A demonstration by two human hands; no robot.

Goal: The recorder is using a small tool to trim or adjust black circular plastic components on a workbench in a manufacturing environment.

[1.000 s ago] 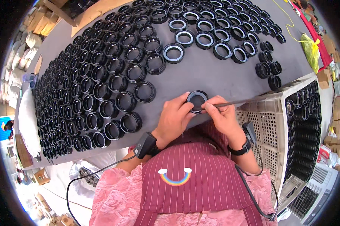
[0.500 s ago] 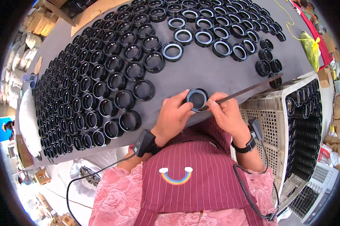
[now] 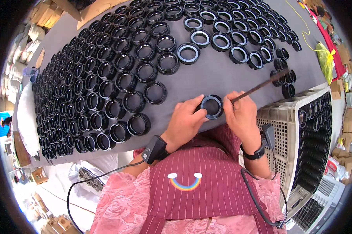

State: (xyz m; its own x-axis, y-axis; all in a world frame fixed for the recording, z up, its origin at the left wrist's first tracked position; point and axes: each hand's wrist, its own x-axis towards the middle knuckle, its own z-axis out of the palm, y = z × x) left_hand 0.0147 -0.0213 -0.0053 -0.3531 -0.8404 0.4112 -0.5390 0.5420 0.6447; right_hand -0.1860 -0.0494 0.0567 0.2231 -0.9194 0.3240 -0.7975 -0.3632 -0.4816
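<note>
My left hand (image 3: 187,120) pinches the near left side of a black ring (image 3: 212,97) whose face carries a pale blue-grey band. The ring is tilted toward me, over the table's front edge. Closed around a thin dark brown stick (image 3: 263,84), my right hand (image 3: 241,114) is at the ring's right rim. The stick slants up to the right over the table, and its lower end is hidden by my fingers. Beyond my hands stand black rings with the same pale band (image 3: 188,53). To the left are many rows of plain black rings (image 3: 154,93).
A grey table (image 3: 187,80) holds the rings. At right, by the table edge, stands a pale plastic crate (image 3: 275,126) with stacked black rings (image 3: 314,136) beside it. A yellow-green bag (image 3: 323,62) lies at the far right. Cables run from the devices on my wrists.
My right hand has shifted from the ring's lower right rim up to its right side. The stick now slants more steeply. My left hand keeps hold of the ring, and the view has shifted slightly.
</note>
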